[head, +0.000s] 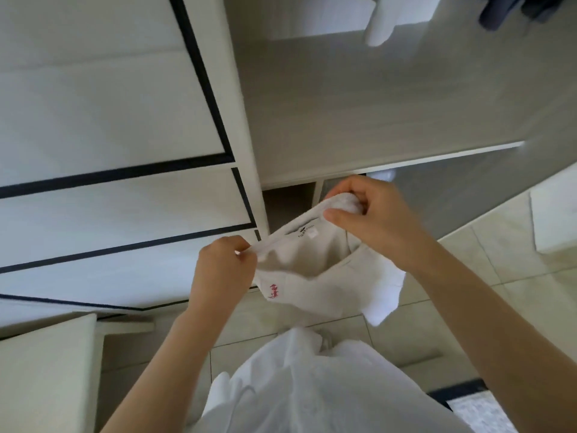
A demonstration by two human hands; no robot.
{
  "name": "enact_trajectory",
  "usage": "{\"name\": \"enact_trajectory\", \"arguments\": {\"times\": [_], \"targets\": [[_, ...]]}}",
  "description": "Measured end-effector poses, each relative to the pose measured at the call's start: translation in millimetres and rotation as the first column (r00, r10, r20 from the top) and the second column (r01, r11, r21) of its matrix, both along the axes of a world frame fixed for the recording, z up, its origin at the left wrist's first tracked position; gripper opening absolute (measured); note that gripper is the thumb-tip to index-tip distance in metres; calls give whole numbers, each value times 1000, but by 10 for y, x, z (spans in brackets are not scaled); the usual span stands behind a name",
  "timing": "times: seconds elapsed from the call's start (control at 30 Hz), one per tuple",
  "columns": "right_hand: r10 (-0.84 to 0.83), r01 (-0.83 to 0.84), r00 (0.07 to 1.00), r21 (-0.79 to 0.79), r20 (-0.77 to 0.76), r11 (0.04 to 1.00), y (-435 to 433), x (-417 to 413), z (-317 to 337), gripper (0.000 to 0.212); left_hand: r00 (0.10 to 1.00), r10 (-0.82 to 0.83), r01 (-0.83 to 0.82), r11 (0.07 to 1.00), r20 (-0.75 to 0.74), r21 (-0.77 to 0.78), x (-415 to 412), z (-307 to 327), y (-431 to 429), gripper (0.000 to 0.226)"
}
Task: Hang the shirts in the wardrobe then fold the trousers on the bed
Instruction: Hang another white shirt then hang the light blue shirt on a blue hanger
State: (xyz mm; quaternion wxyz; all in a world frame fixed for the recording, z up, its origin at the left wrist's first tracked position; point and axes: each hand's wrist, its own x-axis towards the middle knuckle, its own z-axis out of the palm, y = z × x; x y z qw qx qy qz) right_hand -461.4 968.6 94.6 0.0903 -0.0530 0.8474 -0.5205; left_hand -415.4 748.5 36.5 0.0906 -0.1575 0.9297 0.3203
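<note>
Because both hands hold the white fabric shirt with red stitching (315, 276) only at its neckline, the grip is the weak point. The left hand (223, 264) pinches one edge of the collar between thumb and fingers. The right hand (368, 214) is curled round a bunched wad of the collar's other side. The two hands are apart, with the neck opening stretched between them. The rest of the shirt hangs free below, in front of the open white wooden wardrobe (343, 120) and above the floor.

If either pinch lets go, I judge the shirt would swing down and could drop onto the pale square floor tiles (406, 332). Pulling the hands farther apart could strain the neckline. No hanger shows in the view, so one may have to be fetched by a hand that is now busy.

Inside the wardrobe a pale flat shelf (390, 164) runs across, with compartments under it. Near the top hang a white hanging garment (379, 23) and a dark blue garment (512, 10), the latter too cropped to identify. To the left stands a white panelled front with thin black lines (109, 120).
</note>
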Motion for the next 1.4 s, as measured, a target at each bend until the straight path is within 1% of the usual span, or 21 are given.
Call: {"name": "enact_trajectory", "arguments": {"times": [0.1,0.2,0.3,0.43,0.5,0.53,0.57,0.6,0.63,0.67,0.7,0.73,0.77,0.83,0.9,0.93,1.0,1.17,1.23,1.3,1.4], "targets": [[-34,35,999,23,-18,999,144,-74,0,22,982,-112,118,992,154,-31,-130,-94,187,12],[-65,65,997,-1,-28,998,336,-185,-2,18,974,-133,128,991,186,41,-284,-129,369,17],[-23,23,1000,-11,-9,1000,571,-305,-11,18,981,-69,50,993,180,107,-433,-154,489,11],[65,-65,998,7,7,998,967,-494,-29,23,995,36,-44,996,94,84,-560,-191,620,11],[124,-124,992,37,-2,992,1201,-607,-46,27,981,158,-182,951,112,250,-616,-145,773,11],[153,-152,988,57,-11,987,1328,-671,-62,29,950,250,-308,858,189,412,-639,-102,872,8],[179,-177,984,74,-23,981,1458,-742,-80,31,900,315,-435,695,301,573,-656,-49,975,5],[198,-194,980,88,-34,977,1592,-816,-96,32,852,334,-523,493,403,696,-669,0,1073,7],[214,-208,976,101,-44,973,1722,-891,-108,33,824,321,-558,325,467,763,-675,44,1172,11],[229,-222,972,115,-55,968,1846,-964,-117,34,814,303,-566,217,496,795,-681,71,1257,18],[245,-235,967,127,-68,964,1961,-1035,-121,33,818,281,-556,165,502,814,-684,105,1339,27],[258,-244,962,142,-88,959,2063,-1102,-125,33,831,257,-539,157,493,827,-686,134,1416,38],[272,-253,956,156,-112,955,2151,-1167,-126,32,852,229,-514,185,471,838,-683,173,1493,51],[298,-272,942,173,-151,947,2274,-1279,-115,26,904,153,-427,354,399,832,-693,248,1625,73],[327,-293,929,191,-176,937,2338,-1369,-93,23,939,146,-340,545,312,767,-707,355,1738,81],[335,-298,922,197,-193,934,2360,-1409,-79,23,944,181,-329,586,276,741,-718,406,1771,84],[331,-293,916,188,-224,937,2396,-1476,-30,23,948,240,-315,585,211,747,-721,537,1812,89],[355,-321,906,174,-231,931,2465,-1566,150,24,941,330,-242,493,78,836,-735,982,1822,83],[351,-321,907,157,-234,934,2464,-1588,243,23,923,384,-246,534,28,809,-770,1164,1840,56],[344,-316,909,148,-237,937,2452,-1612,348,24,901,432,-265,614,-36,743,-816,1331,1848,33],[338,-309,903,146,-266,940,2418,-1662,525,25,886,439,-232,696,-147,680,-886,1552,1813,31]]}}
